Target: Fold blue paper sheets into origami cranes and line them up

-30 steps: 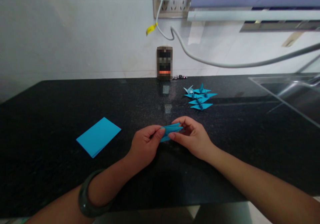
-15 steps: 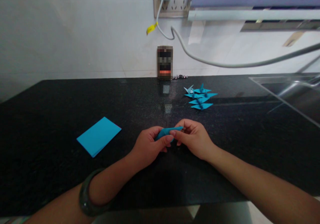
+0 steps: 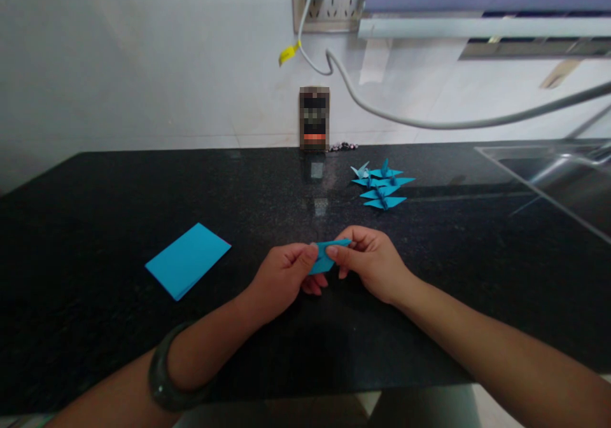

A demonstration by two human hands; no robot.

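Note:
A small piece of folded blue origami paper is held between both hands, low over the black counter. My left hand pinches its left part, thumb on top and fingers beneath. On the right side, my right hand grips the paper between thumb and fingers, near its pointed corner. Beyond the hands, several folded paper cranes stand in a cluster, mostly blue with a paler one at the back left. A stack of flat blue paper lies to the left. The fingers hide parts of the folded piece.
A phone, its screen blurred out, leans against the wall with a beaded strap beside it. A white cable hangs from the wall socket across the right. A sink is set into the black counter.
The left thumb has drawn back leftward over the folded paper, so more of its face shows. The left fingers have spread a little beneath it. My right hand has hardly moved.

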